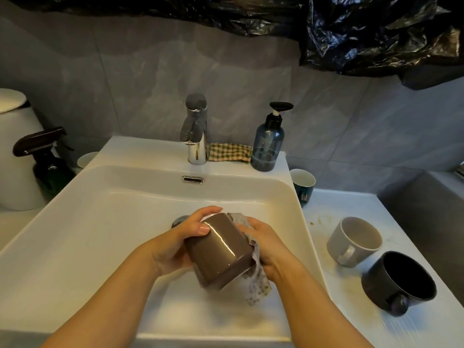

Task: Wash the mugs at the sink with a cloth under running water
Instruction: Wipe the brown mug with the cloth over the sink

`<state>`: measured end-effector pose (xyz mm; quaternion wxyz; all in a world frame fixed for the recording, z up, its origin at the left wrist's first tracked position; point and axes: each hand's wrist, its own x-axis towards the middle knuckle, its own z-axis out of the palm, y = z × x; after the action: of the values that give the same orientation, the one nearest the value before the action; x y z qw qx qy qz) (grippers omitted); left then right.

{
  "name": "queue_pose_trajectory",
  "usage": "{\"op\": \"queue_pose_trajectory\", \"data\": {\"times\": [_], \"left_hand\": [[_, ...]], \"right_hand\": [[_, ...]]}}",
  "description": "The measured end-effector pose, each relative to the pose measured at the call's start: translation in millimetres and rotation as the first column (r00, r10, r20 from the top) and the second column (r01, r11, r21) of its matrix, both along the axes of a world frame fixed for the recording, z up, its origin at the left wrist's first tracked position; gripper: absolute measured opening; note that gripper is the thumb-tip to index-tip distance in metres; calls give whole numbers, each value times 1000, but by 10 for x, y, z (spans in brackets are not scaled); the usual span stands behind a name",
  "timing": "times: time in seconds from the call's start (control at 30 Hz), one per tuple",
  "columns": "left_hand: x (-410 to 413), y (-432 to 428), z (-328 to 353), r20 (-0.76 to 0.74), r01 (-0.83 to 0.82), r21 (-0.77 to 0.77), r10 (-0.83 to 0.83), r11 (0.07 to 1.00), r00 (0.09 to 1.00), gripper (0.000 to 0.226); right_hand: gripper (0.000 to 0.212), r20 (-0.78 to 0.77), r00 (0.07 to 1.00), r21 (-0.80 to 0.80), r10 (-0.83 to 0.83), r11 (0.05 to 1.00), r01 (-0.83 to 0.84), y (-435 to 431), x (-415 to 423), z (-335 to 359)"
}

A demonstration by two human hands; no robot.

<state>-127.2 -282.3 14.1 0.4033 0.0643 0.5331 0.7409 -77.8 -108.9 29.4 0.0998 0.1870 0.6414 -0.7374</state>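
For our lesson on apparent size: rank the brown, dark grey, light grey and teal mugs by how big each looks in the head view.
1. Brown mug and dark grey mug: about alike, unranked.
2. Light grey mug.
3. Teal mug, though it stands farthest away.

Head view, off-task items only. Back wall (150,84): grey marbled tile. Crumpled black plastic sheeting (376,33) hangs across the top, bulkiest at upper right.

I log a translucent blue-grey pump bottle (268,144) with a black pump, upright, with a darker band of liquid near its base. A green-and-cream checked cloth (229,152) lies folded just to its left; I cannot tell whether they touch.

Far left: white lidded bin (15,156). In front of it, a dark green spray bottle (50,169) with a dark trigger head, upright.

Right: white counter (351,285), brownish stains and smears toward its left edge. Beyond it, a grey ledge (426,209).
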Motion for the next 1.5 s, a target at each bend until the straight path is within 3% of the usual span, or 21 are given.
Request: {"op": "queue_pose_trajectory", "data": {"times": [0.07,0.17,0.23,0.33,0.4,0.5,0.57,0.7,0.77,0.83,0.93,1.0,1.07,1.13,1.23,1.33,1.4,1.5], "left_hand": [[3,62,-15,93,-114,-14,115,993,989,77],[79,222,13,280,-246,9,233,969,931,66],[157,294,19,264,-209,-45,214,977,940,65],[212,319,15,100,-185,-116,197,976,975,69],[189,313,21,-27,-203,-152,202,967,979,81],[144,265,29,-107,-211,-169,195,963,975,87],[124,213,27,-161,-207,-148,183,967,970,82],[128,164,30,-348,-230,-115,177,966,921,76],[127,160,-10,-477,-241,-144,146,960,867,78],[130,158,-60,-567,-221,-178,83,959,819,80],[119,180,-53,-506,-216,-172,102,961,856,77],[103,206,-26,-321,-280,-78,242,957,916,74],[84,230,-9,-77,-336,-11,335,942,939,70],[92,237,14,57,-357,-15,357,934,932,65],[86,242,-17,-18,-387,-11,387,922,922,71],[82,235,-39,-167,-357,-39,346,933,923,85],[72,213,-31,-241,-310,-45,291,950,926,80],[84,186,12,-246,-215,-55,195,975,949,73]], "right_hand": [[15,-31,993,10,-117,993,118,-19,-3,-21],[24,-99,941,48,-323,943,329,-65,-44,-86],[33,-135,907,133,-400,899,416,-80,-62,-125],[43,-115,881,193,-459,860,473,-31,-70,-164],[44,-116,892,248,-436,857,451,-18,-59,-180],[34,-331,926,590,-179,727,352,-53,-16,-188],[29,-433,900,633,-46,695,340,-70,-13,-156],[30,-361,919,402,-158,863,306,-60,-47,-118],[28,-174,957,187,-233,946,264,-22,-54,-89],[28,28,974,-56,-226,972,227,22,-43,-56],[34,52,976,-222,-213,950,219,40,-34,-24],[34,-38,962,-313,-270,918,245,-6,-54,-45],[40,-131,953,-287,-273,931,227,-103,-76,-98],[44,-219,950,-120,-222,973,199,-199,-69,-84],[32,-319,914,49,-252,958,282,-191,-64,-84],[18,-300,911,122,-283,936,331,-142,-45,-80],[26,-211,926,85,-313,938,337,-101,-49,-63],[47,83,950,-279,-300,909,311,-26,-65,-71]]}}
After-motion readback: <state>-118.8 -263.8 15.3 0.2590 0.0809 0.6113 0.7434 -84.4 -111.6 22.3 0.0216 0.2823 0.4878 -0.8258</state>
